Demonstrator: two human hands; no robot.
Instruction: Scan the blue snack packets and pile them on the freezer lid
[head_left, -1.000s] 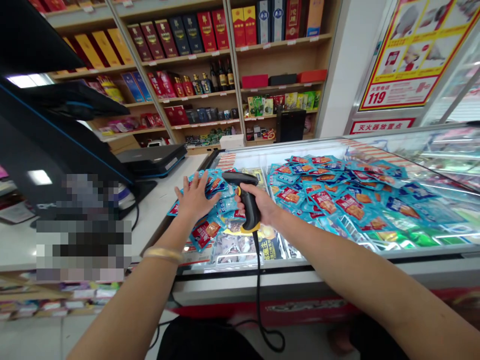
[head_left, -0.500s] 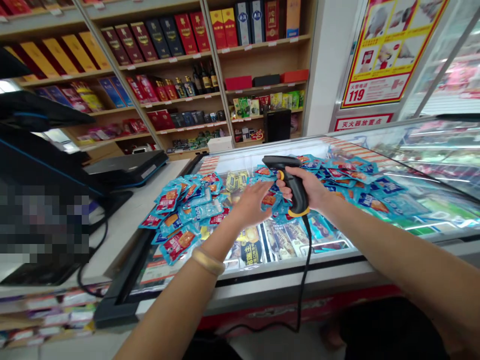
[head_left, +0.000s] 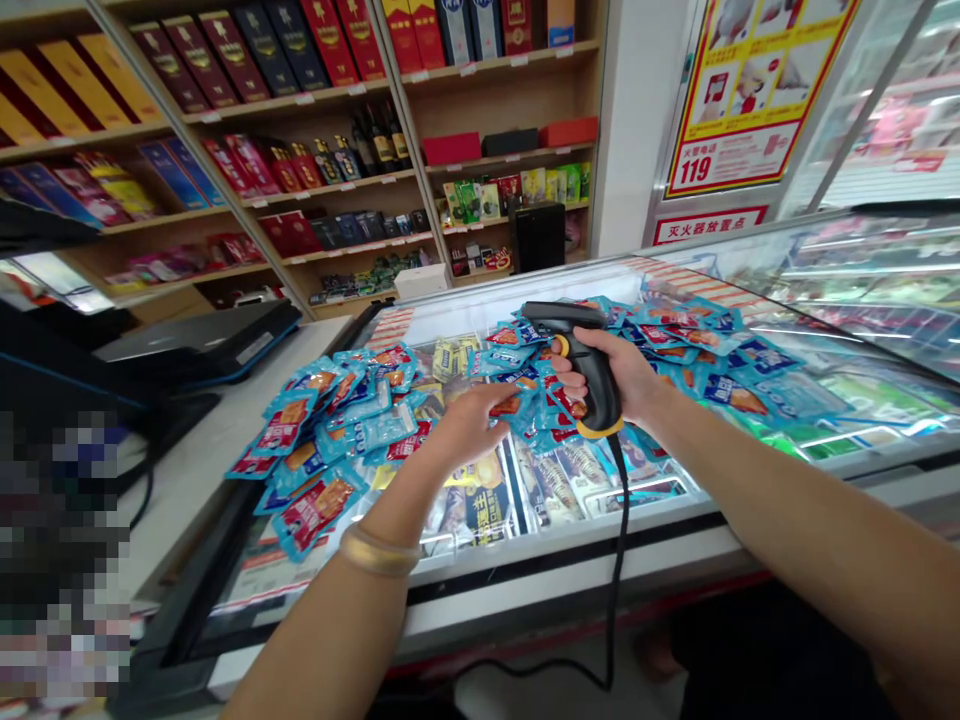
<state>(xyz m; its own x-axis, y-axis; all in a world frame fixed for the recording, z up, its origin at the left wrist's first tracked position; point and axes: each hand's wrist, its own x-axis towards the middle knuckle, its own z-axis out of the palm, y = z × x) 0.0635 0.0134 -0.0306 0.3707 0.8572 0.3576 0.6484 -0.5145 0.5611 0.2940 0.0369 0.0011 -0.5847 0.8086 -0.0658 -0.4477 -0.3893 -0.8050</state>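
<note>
My right hand point(head_left: 626, 375) is wrapped round the grip of a black barcode scanner point(head_left: 579, 352) with a yellow ring, held above the freezer's glass lid point(head_left: 525, 500). Its cable point(head_left: 619, 560) hangs down over the front edge. My left hand point(head_left: 469, 425), a gold bangle on the wrist, reaches with fingers stretched towards blue and red snack packets point(head_left: 525, 385) just left of the scanner. A heap of the same packets point(head_left: 330, 430) lies to the left of that hand. More packets point(head_left: 720, 350) spread out to the right of the scanner.
A white counter point(head_left: 202, 450) on the left carries a dark register and screen point(head_left: 202, 345) with cables. Shelves of boxed goods and bottles point(head_left: 337, 150) fill the back wall. A red and yellow poster point(head_left: 750, 90) hangs at the right, above further glass freezer lids point(head_left: 862, 300).
My left hand left the left heap of packets and moved right, towards the packets by the scanner. The scanner hand shifted right too. The view turned right and down.
</note>
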